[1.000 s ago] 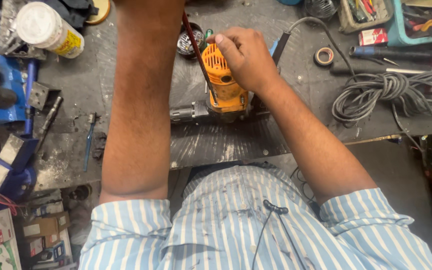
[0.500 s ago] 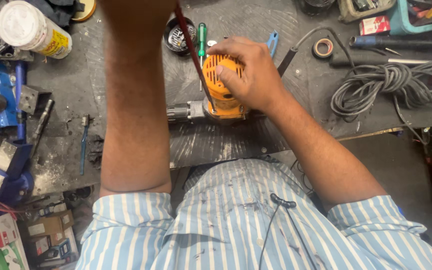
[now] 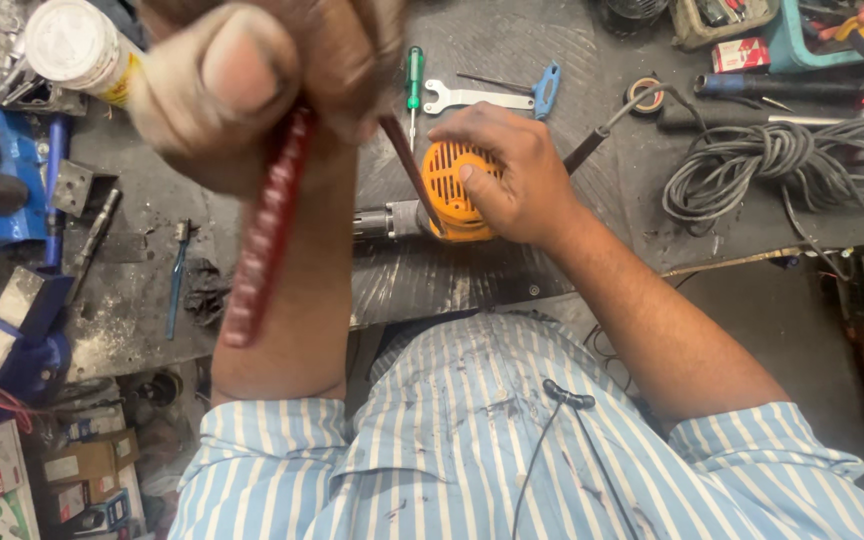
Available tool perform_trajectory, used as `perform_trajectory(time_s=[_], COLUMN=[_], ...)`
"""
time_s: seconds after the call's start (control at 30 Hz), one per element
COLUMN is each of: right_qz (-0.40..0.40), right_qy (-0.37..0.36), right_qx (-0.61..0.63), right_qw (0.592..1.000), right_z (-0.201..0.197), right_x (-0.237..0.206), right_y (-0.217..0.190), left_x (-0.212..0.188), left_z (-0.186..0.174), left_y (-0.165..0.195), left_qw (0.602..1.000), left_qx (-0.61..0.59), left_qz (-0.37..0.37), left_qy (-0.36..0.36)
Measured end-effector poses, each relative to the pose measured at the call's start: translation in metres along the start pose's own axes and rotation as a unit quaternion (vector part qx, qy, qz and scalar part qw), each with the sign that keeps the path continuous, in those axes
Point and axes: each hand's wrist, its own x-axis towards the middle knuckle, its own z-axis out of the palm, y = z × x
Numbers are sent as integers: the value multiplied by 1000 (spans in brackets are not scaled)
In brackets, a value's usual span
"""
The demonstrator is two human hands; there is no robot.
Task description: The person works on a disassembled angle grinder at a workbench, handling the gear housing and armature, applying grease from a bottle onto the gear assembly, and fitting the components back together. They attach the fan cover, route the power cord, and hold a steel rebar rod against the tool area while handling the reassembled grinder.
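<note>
Fingers (image 3: 497, 180) of the right hand (image 3: 507, 175) are curling over the top of the orange power tool (image 3: 447, 190), pressed close together, thumb lying along the ribbed vent cap. The tool is sitting on the dark workbench (image 3: 552, 60) directly under those fingers, its grey metal nose (image 3: 387, 220) pointing toward the person's left and sticking out past the thumb. A black cord (image 3: 602, 135) is running from the tool's far side, up and to the right.

Left hand (image 3: 252, 80) is hanging very close to the camera, blurred, fingers closed tight around a pair of red-handled pliers (image 3: 267, 230). One red handle is pointing down along the forearm; the other dark handle (image 3: 407, 165) is angling down to the right, its tip overlapping the orange cap in view. Cannot tell whether it is touching the cap or only hanging above it. The plier head is hidden inside the fist.

Outward from the tool: a green-handled screwdriver (image 3: 413, 85) and a flat metal spanner (image 3: 472, 97) with a blue-handled tool (image 3: 547, 85) beside it are lying just beyond the right hand's knuckles. A roll of tape (image 3: 642, 95) is lying farther right, and a coiled black cable (image 3: 782, 165) is lying well apart on the right side of the bench. On the left side, a blue vise (image 3: 12, 200) is standing at the bench edge, a white canister (image 3: 77, 50) is lying near the far left corner, and a small blue-handled screwdriver (image 3: 177, 280) is lying between vise and forearm.
</note>
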Motion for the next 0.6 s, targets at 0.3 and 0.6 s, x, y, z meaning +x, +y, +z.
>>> perform_trajectory(time_s=[0.3,0.6], right_qz=[-18,47], right_qy=[32,60], right_qx=[-13,-31], right_qw=[999,997], right_z=[3,4], right_x=[-9,-11], right_y=[3,10], left_x=[-46,-66], left_z=[32,63], left_y=[-25,-22], left_qw=[987,983], left_qx=[16,99], left_qz=[47,116], left_qy=[156,101])
